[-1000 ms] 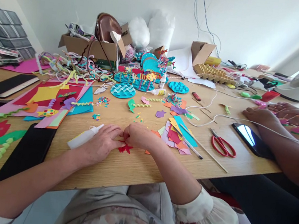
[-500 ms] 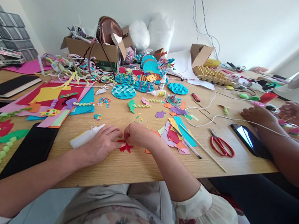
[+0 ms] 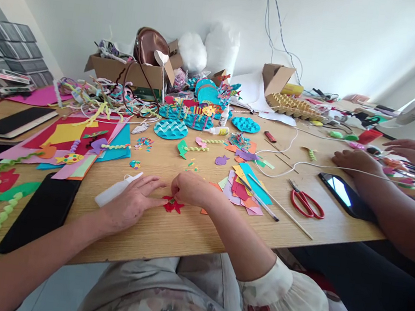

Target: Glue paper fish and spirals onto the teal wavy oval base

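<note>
A small red paper cutout (image 3: 173,206) lies on the wooden table between my hands, with a small greenish spot on its upper part. The fingers of my left hand (image 3: 133,202) are spread, and one fingertip touches the cutout's left edge. My right hand (image 3: 190,189) is closed in a pinch at the cutout's upper edge; anything between its fingertips is too small to make out. Beside my left hand lies a white glue bottle (image 3: 113,191), partly covered by the hand. Tiny coloured paper bits (image 3: 135,164) sit just beyond.
Paper scraps (image 3: 239,193), a pen, a stick (image 3: 284,207) and red-handled scissors (image 3: 306,203) lie to the right. A phone (image 3: 343,194) is near another person's hands (image 3: 361,165). Coloured sheets (image 3: 61,131) and a black phone-like slab (image 3: 41,215) lie left. Blue decorated discs (image 3: 171,128) stand behind.
My left hand's fingers have lifted and spread slightly away from my right hand, showing more of the red cutout. The other person's far hand has opened and moved a little left.
</note>
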Demonstrator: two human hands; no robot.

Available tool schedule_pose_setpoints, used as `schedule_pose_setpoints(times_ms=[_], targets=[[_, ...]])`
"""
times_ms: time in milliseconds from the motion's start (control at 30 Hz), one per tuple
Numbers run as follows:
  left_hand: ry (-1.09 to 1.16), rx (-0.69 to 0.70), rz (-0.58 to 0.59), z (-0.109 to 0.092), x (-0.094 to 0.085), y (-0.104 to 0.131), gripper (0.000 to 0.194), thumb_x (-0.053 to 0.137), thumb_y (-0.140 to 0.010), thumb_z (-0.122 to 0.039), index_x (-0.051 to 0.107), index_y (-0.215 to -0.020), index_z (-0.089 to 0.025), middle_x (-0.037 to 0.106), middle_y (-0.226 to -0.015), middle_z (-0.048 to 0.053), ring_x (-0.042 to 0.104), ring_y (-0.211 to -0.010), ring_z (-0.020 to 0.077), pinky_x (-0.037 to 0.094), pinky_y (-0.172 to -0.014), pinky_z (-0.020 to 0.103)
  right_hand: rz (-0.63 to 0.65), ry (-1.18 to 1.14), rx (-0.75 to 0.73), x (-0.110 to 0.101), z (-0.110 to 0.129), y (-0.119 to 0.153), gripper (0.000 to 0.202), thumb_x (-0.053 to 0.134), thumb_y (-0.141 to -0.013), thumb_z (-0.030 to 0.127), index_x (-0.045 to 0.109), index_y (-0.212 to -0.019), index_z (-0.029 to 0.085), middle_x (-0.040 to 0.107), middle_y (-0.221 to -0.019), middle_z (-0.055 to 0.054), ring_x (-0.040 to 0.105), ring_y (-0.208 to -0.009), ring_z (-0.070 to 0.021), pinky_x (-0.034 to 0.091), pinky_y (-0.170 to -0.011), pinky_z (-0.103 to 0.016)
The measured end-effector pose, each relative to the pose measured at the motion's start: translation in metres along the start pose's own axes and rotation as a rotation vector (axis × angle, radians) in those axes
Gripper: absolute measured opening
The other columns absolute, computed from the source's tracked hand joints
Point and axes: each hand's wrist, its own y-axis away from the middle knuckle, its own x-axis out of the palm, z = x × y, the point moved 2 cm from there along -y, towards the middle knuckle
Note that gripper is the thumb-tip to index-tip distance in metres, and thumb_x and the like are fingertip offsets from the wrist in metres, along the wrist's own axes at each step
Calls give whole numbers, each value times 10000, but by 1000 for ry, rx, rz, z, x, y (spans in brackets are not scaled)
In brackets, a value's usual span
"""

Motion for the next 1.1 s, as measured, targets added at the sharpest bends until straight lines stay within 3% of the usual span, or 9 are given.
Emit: schedule_pose_setpoints(times_ms=[267, 533, 700, 833, 933, 1100], targets=[[9, 9, 15, -4, 0, -10, 550, 368, -781, 31, 607, -1133, -317, 442, -1295, 83, 356, -1217, 277, 360, -956, 513, -23, 14, -19, 2, -1, -1, 217, 586, -720, 216, 722, -889, 206, 704, -830, -60, 624, -758, -180, 407, -570, -215], [-63, 62, 20, -11, 5, -16, 301, 454, -870, -133, 643, -1065, -264, 495, -1236, 98, 375, -1187, 284, 331, -969, 506, -21, 17, -25, 4, -2, -4, 209, 595, -715, 216, 718, -884, 203, 704, -843, -60, 621, -768, -177, 413, -593, -216], [-13, 54, -13, -12, 2, -14, 349, 395, -868, -106, 646, -1054, -261, 549, -1158, 87, 432, -1124, 266, 340, -954, 498, -15, 2, -28, 1, -1, 0, 220, 565, -722, 172, 717, -880, 191, 700, -832, -62, 616, -733, -164, 367, -533, -207], [181, -78, -109, -4, -7, -5, 465, 319, -810, -31, 648, -1058, -247, 585, -1093, 73, 517, -1039, 205, 429, -888, 374, -23, -31, -19, 2, -1, 2, 231, 564, -708, 142, 716, -876, 192, 698, -842, -54, 607, -749, -159, 355, -532, -203], [308, -207, -150, 0, -13, -1, 441, 311, -799, -58, 645, -1051, -200, 624, -1051, 74, 566, -987, 182, 455, -859, 320, -30, -42, -24, 2, -2, 1, 240, 559, -690, 122, 718, -858, 188, 697, -833, -53, 599, -730, -155, 343, -518, -204], [487, -447, -94, 0, -13, -8, 332, 372, -814, -189, 658, -983, -187, 681, -972, 57, 619, -893, 185, 472, -813, 298, -36, -82, -42, 3, -6, 2, 252, 549, -679, 110, 723, -846, 182, 698, -822, -52, 590, -728, -151, 336, -529, -207]])
